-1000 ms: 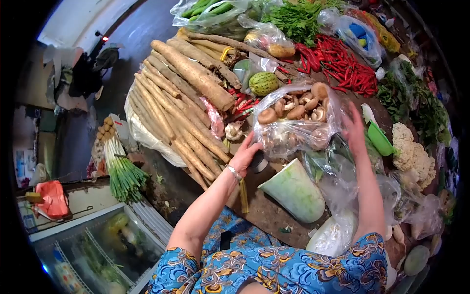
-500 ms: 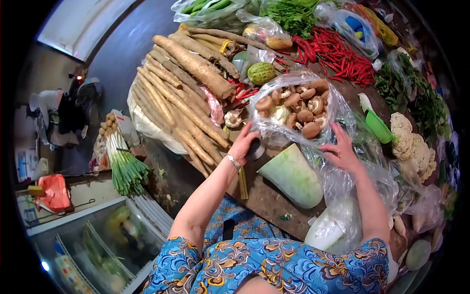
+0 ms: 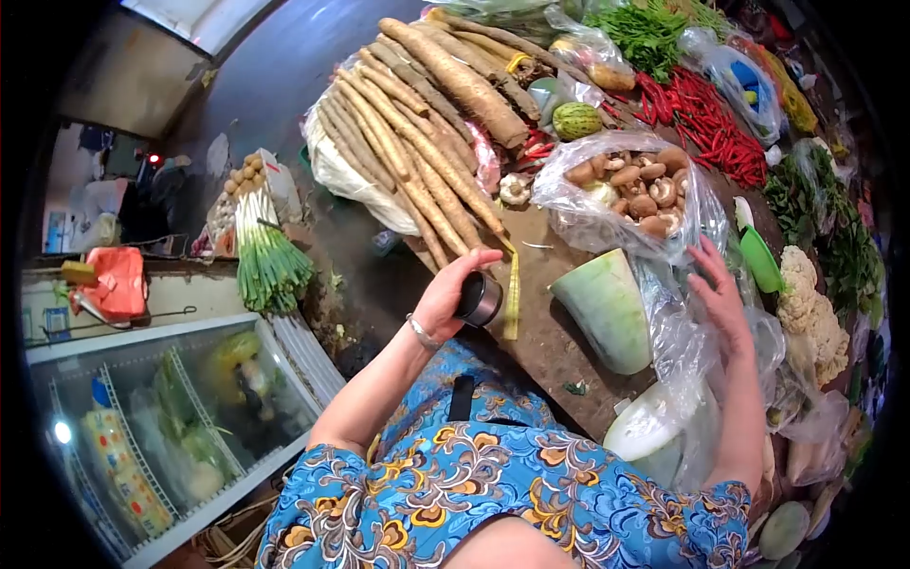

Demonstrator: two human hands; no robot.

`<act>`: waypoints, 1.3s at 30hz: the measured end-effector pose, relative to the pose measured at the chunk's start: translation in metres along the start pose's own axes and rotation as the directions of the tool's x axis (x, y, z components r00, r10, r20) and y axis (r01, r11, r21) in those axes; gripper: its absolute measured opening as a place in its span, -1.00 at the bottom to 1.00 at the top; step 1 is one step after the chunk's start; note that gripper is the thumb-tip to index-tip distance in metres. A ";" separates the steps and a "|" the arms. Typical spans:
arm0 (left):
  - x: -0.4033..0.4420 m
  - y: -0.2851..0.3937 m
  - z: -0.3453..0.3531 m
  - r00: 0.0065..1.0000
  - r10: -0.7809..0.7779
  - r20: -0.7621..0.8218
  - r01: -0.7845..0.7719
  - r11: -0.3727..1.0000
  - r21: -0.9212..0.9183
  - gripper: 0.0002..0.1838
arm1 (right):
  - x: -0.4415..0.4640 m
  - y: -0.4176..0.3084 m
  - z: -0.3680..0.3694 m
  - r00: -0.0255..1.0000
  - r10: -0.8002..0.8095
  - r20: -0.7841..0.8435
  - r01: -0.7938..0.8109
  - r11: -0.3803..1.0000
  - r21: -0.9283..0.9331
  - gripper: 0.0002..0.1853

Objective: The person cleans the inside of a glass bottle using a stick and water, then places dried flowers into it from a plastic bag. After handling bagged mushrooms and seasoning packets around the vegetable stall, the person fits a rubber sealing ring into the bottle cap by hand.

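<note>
My left hand (image 3: 453,296) is wrapped round a small black cylindrical object (image 3: 479,299), near the table's front edge. It is below the lower ends of the long brown roots (image 3: 417,142). My right hand (image 3: 718,294) has its fingers spread, with nothing visibly held, just below an open clear plastic bag (image 3: 569,211) of brown mushrooms (image 3: 643,201). Between the hands lies a cut piece of pale green melon (image 3: 607,308). A thin yellow strap (image 3: 513,303) hangs beside the black object.
Red chillies (image 3: 701,123), leafy greens (image 3: 640,38) and a small striped melon (image 3: 575,120) lie at the back. Cauliflower (image 3: 806,308) and a green scoop (image 3: 760,259) are at the right. Green onions (image 3: 268,256) and a glass-topped cooler (image 3: 180,427) stand left.
My left hand has drawn back from the mushroom bag with the black object. My right hand has moved down and off the bag's edge. The view has turned toward the left.
</note>
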State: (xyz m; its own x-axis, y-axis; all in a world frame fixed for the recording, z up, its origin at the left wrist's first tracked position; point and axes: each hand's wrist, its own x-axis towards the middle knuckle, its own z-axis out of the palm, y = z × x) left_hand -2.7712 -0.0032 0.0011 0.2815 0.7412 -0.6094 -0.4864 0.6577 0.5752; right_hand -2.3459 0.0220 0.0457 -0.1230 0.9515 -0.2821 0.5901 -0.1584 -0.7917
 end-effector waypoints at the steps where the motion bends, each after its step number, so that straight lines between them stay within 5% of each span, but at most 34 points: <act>1: -0.004 -0.003 -0.009 0.999 0.004 -0.039 -0.005 0.999 -0.042 -0.62 | 0.001 -0.013 -0.003 1.000 -0.027 -0.011 0.026 0.996 -0.085 -0.51; 6: -0.024 0.009 -0.023 0.997 0.057 0.050 -0.051 0.992 -0.117 -0.62 | 0.019 -0.094 0.022 0.953 -0.300 -0.053 0.265 0.903 -0.338 -0.63; 8: -0.032 0.015 -0.028 0.984 0.066 0.166 -0.043 0.990 -0.137 -0.63 | 0.022 -0.137 0.050 0.974 -0.196 0.114 0.213 0.964 -0.162 -0.65; 11: -0.052 0.024 -0.034 0.957 0.086 0.278 -0.039 0.985 -0.167 -0.57 | 0.013 -0.184 0.113 0.856 -0.412 0.312 0.466 0.876 -0.123 -0.67; 16: -0.089 0.037 -0.058 0.916 0.058 0.396 0.000 0.989 -0.145 -0.72 | -0.025 -0.206 0.212 0.832 -0.444 0.333 0.463 0.886 0.022 -0.70; 21: -0.114 0.054 -0.077 0.890 -0.039 0.454 0.119 0.982 -0.149 -0.76 | -0.082 -0.212 0.281 0.976 -0.165 0.139 0.116 0.945 0.306 -0.65; 25: -0.122 0.047 -0.072 0.847 -0.070 0.526 0.157 0.980 -0.122 -0.76 | -0.112 -0.205 0.320 0.998 -0.067 -0.003 0.055 0.797 0.601 -0.54; 30: -0.127 0.031 -0.059 0.751 -0.097 0.653 0.193 0.978 -0.078 -0.74 | -0.144 -0.226 0.321 0.900 -0.101 -0.424 0.191 0.966 0.176 -0.44; 31: -0.128 0.029 -0.057 0.747 -0.102 0.657 0.196 0.978 -0.072 -0.74 | -0.148 -0.229 0.318 0.897 -0.098 -0.431 0.190 0.966 0.176 -0.44; 34: -0.133 0.019 -0.049 0.676 -0.213 0.705 0.291 0.957 0.011 -0.74 | -0.162 -0.229 0.309 0.862 -0.272 -0.427 0.182 0.953 -0.241 -0.48; 36: -0.139 0.010 -0.043 0.615 -0.259 0.744 0.340 0.939 0.046 -0.73 | -0.167 -0.217 0.312 0.864 -0.253 -0.436 0.187 0.964 -0.188 -0.47; 37: -0.144 0.010 -0.037 0.625 -0.285 0.727 0.299 0.947 0.114 -0.74 | -0.169 -0.208 0.316 0.871 -0.111 -0.478 0.232 0.952 0.202 -0.52; 38: -0.154 0.011 -0.028 0.643 -0.309 0.701 0.277 0.947 0.163 -0.73 | -0.174 -0.199 0.318 0.884 0.040 -0.465 0.258 0.789 0.558 -0.56; 39: -0.155 0.007 -0.025 0.624 -0.330 0.708 0.289 0.940 0.184 -0.72 | -0.181 -0.196 0.316 0.865 -0.055 -0.499 0.276 0.882 0.381 -0.67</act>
State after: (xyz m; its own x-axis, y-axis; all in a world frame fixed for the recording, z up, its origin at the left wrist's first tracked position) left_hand -2.8386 -0.1169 0.0859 0.9221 0.3405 -0.1839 -0.2236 0.8567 0.4648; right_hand -2.6916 -0.2031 0.0804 0.2596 0.9632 0.0699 0.1826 0.0222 -0.9829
